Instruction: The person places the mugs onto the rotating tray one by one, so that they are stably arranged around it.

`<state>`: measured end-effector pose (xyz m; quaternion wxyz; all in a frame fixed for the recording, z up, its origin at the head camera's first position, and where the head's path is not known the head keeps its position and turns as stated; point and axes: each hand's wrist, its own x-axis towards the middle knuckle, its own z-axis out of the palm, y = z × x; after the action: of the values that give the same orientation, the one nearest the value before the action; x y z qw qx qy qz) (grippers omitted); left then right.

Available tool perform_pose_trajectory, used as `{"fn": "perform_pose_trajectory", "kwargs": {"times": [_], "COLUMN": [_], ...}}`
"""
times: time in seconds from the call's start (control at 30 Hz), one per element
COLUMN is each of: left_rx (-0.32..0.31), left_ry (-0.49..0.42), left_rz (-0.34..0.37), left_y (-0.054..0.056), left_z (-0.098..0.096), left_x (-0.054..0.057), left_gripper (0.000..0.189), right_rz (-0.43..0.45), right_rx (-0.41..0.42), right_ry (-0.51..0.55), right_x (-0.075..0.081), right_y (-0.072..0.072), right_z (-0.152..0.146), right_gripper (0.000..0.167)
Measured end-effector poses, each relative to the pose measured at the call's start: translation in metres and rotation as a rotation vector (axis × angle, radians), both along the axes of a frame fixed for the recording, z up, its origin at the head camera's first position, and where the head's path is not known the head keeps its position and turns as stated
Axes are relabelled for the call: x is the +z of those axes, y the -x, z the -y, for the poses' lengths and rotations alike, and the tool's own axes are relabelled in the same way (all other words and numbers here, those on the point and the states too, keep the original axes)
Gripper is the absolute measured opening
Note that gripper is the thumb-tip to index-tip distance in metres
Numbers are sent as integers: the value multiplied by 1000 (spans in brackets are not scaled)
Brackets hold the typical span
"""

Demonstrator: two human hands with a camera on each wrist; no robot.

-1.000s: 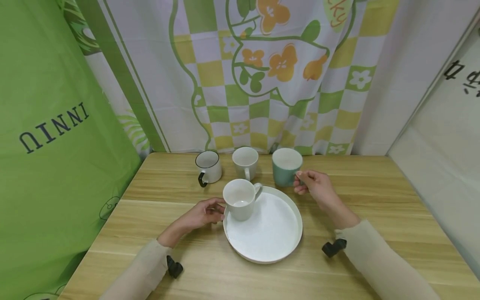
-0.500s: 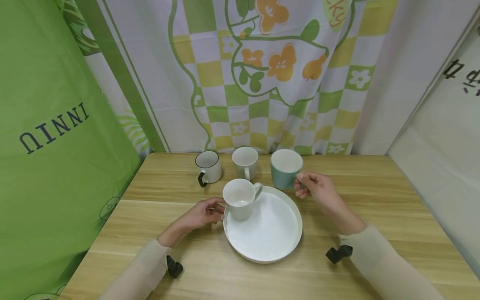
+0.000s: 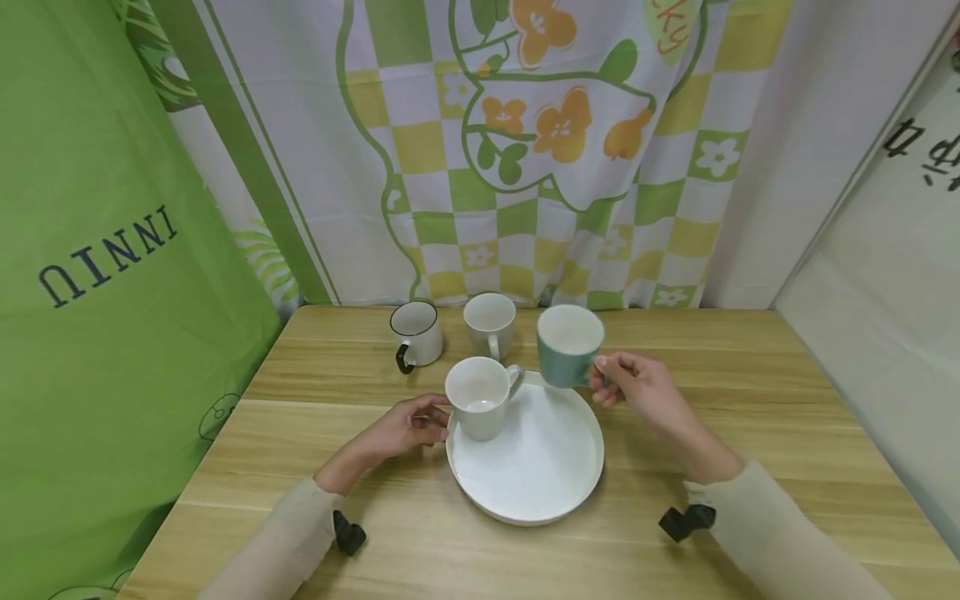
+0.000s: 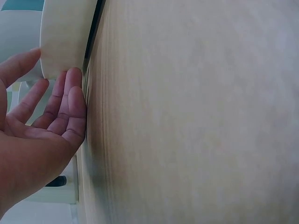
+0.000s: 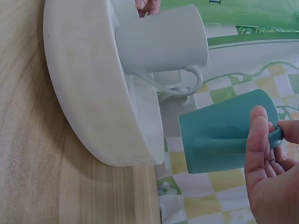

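Note:
My right hand grips the handle of a teal mug with a white inside. In the right wrist view the teal mug is off the table, at the far edge of a round white tray. A white mug stands on the left part of this tray, its handle pointing right and back. At the tray's left rim rests my left hand, its fingers loosely bent. In the left wrist view, the fingertips touch the tray's outer wall.
Behind the tray stand a white enamel mug with black rim and handle and another white mug. The wooden table ends at a patterned curtain. A green cloth hangs at the left.
My right hand has brought the teal mug up from the back of the table and toward the tray, slightly left and nearer. The left hand, tray and other mugs stay put.

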<state>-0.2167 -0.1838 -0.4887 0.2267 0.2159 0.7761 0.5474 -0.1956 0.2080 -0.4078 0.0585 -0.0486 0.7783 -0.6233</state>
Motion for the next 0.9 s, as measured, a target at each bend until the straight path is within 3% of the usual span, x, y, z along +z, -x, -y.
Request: {"fn": "perform_pose_trajectory", "kwargs": {"times": [0.5,0.73,0.9], "left_rx": [7,10,21], "left_ry": [12,12,16], "left_rz": [0,2,10], "left_y": [1,2,1], "left_z": [0,0,0], "left_x": [-2,-4,-4], "left_gripper": [52,53,54], "right_rz": [-3,-5,-8], "right_rx": [60,98,138], "right_ry": [-18,-40,-45], "right_x": [2,-2,-4], "right_y": [-15,-20,-22], "right_z": [0,2,1], "right_gripper": [43,34,39]}}
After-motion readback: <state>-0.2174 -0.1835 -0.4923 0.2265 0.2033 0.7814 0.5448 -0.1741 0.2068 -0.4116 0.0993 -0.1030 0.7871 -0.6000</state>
